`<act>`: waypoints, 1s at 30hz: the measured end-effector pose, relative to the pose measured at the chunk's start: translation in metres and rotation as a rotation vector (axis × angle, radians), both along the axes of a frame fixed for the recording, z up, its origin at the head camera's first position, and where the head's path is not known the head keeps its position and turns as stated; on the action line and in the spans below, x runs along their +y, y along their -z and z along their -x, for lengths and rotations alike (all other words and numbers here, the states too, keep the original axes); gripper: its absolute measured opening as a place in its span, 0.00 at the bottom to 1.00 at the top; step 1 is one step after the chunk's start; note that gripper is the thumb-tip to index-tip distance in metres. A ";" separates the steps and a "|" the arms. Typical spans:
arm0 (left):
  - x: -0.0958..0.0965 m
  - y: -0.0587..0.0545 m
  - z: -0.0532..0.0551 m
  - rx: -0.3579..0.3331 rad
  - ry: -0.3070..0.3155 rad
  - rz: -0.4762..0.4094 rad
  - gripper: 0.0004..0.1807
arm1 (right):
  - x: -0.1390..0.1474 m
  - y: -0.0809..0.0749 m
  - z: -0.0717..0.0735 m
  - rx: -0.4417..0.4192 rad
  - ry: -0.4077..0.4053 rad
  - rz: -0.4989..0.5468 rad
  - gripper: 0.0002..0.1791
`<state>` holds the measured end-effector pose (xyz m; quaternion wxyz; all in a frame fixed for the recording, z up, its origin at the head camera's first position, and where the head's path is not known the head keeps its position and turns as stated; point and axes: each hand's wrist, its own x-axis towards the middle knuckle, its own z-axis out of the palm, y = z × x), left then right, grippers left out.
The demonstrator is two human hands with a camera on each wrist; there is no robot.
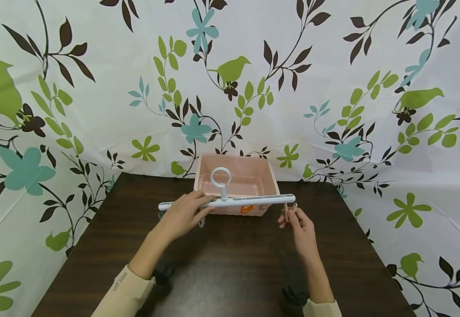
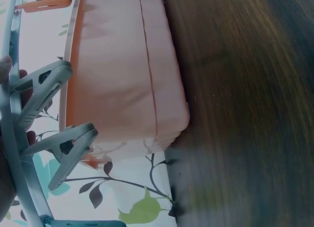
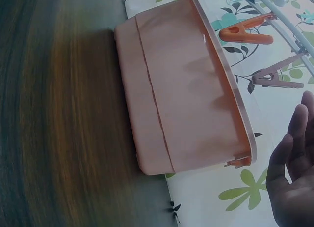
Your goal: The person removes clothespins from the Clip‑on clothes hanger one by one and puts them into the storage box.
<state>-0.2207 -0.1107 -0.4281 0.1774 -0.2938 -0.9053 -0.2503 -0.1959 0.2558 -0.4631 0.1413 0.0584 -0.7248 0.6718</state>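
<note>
My left hand (image 1: 186, 213) grips a pale blue clip hanger (image 1: 250, 201), a long bar with a ring on top, left of its middle. Two grey clips (image 2: 46, 89) hang from the bar near those fingers. A teal clip (image 2: 88, 223) is at its left end. An orange clip (image 3: 245, 31) and a dull pink clip (image 3: 277, 79) hang farther right. At the bar's right end, my right hand (image 1: 300, 226) pinches a beige clip (image 1: 287, 212) between thumb and fingers. In the right wrist view the thumb and that clip are hidden; only other fingers (image 3: 297, 138) show.
Behind and below the bar, a pink plastic bin (image 1: 238, 164) stands at the back of the dark wood table (image 1: 230, 273). A patterned cloth (image 1: 254, 101) with birds, leaves and flowers hangs behind the table and along its sides.
</note>
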 end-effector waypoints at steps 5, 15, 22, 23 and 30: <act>-0.001 0.000 -0.001 -0.013 0.002 -0.004 0.19 | -0.001 0.000 -0.001 0.015 -0.021 0.051 0.22; -0.003 -0.001 0.000 -0.014 0.010 -0.010 0.19 | -0.003 -0.003 -0.002 0.027 -0.071 0.095 0.27; -0.006 0.003 0.002 -0.015 0.018 -0.008 0.20 | 0.002 0.000 0.003 0.102 -0.217 0.186 0.19; -0.007 0.003 0.002 -0.019 0.018 -0.008 0.20 | 0.003 0.000 0.004 0.105 -0.234 0.186 0.19; -0.010 0.005 0.003 -0.051 0.015 -0.008 0.21 | 0.010 0.000 0.005 0.119 -0.360 0.163 0.20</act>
